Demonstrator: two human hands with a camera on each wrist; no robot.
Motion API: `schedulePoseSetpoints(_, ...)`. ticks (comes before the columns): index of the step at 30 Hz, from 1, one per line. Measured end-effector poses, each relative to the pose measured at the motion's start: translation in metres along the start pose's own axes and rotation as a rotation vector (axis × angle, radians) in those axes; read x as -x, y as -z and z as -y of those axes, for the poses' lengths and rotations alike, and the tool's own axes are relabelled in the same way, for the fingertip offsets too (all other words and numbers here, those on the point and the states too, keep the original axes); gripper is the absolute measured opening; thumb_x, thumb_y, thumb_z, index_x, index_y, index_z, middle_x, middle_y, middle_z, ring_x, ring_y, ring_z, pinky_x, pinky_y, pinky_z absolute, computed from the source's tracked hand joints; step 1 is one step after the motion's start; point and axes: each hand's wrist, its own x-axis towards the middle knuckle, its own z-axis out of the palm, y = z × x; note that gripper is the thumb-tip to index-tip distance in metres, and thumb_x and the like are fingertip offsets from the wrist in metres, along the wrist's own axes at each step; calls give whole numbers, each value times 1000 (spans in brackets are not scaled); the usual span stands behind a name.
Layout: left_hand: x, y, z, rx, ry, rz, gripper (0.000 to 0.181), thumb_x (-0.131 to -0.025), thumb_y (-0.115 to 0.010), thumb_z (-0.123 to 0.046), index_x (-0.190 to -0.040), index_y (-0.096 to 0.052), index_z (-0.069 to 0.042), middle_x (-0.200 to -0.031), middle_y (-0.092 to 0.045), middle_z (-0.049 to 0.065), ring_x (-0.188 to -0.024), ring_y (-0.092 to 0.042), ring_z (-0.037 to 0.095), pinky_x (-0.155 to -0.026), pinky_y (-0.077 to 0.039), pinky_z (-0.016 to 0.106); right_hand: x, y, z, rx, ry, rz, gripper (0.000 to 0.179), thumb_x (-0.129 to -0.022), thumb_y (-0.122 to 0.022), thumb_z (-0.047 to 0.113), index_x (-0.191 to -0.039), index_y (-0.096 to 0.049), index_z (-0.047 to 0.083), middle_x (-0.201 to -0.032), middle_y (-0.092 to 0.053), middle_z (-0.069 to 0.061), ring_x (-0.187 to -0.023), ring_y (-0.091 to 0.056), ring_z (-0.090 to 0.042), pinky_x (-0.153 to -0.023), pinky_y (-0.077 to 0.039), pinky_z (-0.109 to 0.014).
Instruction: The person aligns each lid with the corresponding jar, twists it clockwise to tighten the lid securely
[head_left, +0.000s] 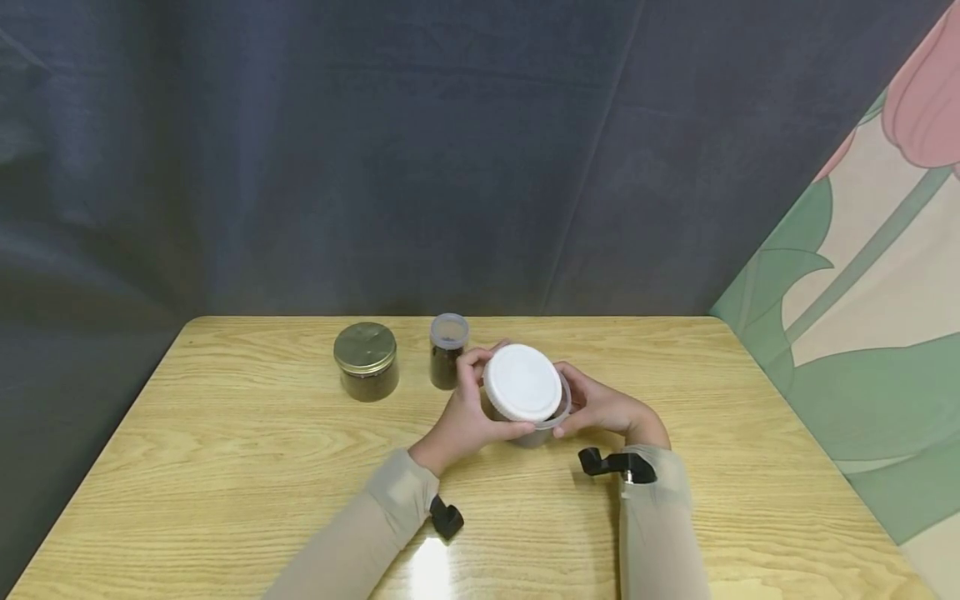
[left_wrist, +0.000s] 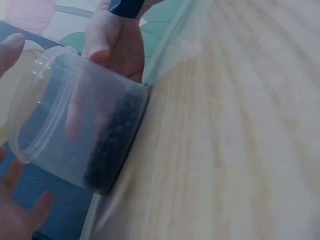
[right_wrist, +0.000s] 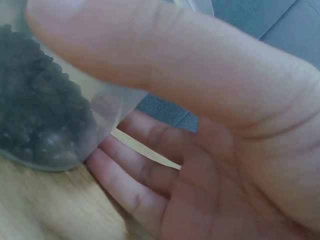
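Observation:
A round white lid sits tilted over the mouth of a clear plastic jar, leaving the jar's right rim uncovered in the head view. My left hand holds the lid's edge between thumb and fingers. From the right, my right hand grips the jar, thumb at the front and fingers behind. The jar stands on the table; small dark pieces, perhaps beans, cover its bottom. In the right wrist view the right thumb crosses in front of the jar wall.
A squat jar with a gold lid stands back left on the wooden table. A slim clear-topped jar with dark contents stands just beyond my left hand. A dark curtain hangs behind the table; a flower-patterned surface is at right.

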Motion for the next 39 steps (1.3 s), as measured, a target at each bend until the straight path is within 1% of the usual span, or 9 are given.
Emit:
schedulePoseSetpoints(4, 0, -4, 0, 10, 57, 9, 97, -72, -91, -1, -136, -19, -12, -165, -26, 10, -149, -30, 21, -121, -25, 47, 0, 0, -1, -6, 9, 4, 81, -77, -87, 4, -142, -39, 9, -147, -42, -17, -130, -46, -26, -104, -45, -33)
schedulePoseSetpoints(10, 0, -6, -1, 44, 127, 31, 95, -75, -90, -4, -136, -18, -12, -165, -24, 6, -149, -29, 22, -121, -27, 44, 0, 0, 0, -11, 2, 15, 84, -77, -87, 2, -145, -38, 6, -148, -42, -18, -131, -46, -26, -104, -46, -36)
schedulePoseSetpoints(14, 0, -6, 0, 52, 155, 34, 95, -75, -90, -4, -136, -18, -13, -166, -24, 5, -148, -31, 21, -120, -28, 41, 0, -1, 1, -5, -7, 18, 84, -77, -87, 2, -145, -38, 5, -148, -42, -17, -131, -45, -27, -105, -44, -38)
schedulePoseSetpoints(18, 0, -6, 2, 60, 176, 35, 93, -75, -90, -5, -135, -19, -13, -165, -25, 4, -146, -35, 20, -120, -28, 41, 0, -2, 2, -7, -9, 18, 84, -76, -88, 2, -144, -39, 6, -148, -42, -17, -131, -44, -27, -105, -44, -39)
schedulePoseSetpoints(23, 1, -7, 1, 68, 192, 42, 92, -77, -89, -8, -136, -18, -13, -165, -26, 3, -145, -36, 20, -120, -29, 44, -1, -1, 2, -1, -5, 13, 86, -75, -88, 2, -145, -39, 8, -149, -41, -16, -134, -42, -27, -108, -42, -38)
schedulePoseSetpoints(28, 1, -7, 2, 84, 191, 40, 93, -76, -89, -7, -136, -18, -14, -165, -26, 5, -146, -35, 21, -121, -26, 43, -1, -1, 1, -5, -5, 12, 87, -75, -88, 2, -146, -39, 9, -150, -40, -15, -135, -41, -27, -108, -41, -39)
schedulePoseSetpoints(31, 0, -8, 4, 87, 191, 45, 93, -77, -89, -8, -135, -17, -13, -166, -24, 7, -149, -31, 20, -122, -23, 42, -2, -2, 1, -16, 0, 18, 93, -76, -88, 2, -150, -34, 8, -152, -38, -16, -136, -40, -27, -108, -42, -39)
schedulePoseSetpoints(36, 0, -9, 7, 66, 187, 66, 93, -79, -88, -9, -135, -15, -12, -167, -19, 8, -152, -23, 19, -123, -21, 40, -2, -1, 1, -18, -3, 15, 103, -76, -89, 3, -156, -26, 9, -156, -34, -17, -138, -38, -28, -109, -41, -39)
schedulePoseSetpoints(39, 0, -9, 8, 69, 191, 66, 93, -78, -88, -7, -135, -15, -12, -167, -19, 6, -152, -23, 17, -123, -23, 39, -3, -1, 0, -15, -6, 15, 104, -76, -89, 3, -157, -25, 9, -157, -33, -17, -139, -37, -28, -109, -40, -39)
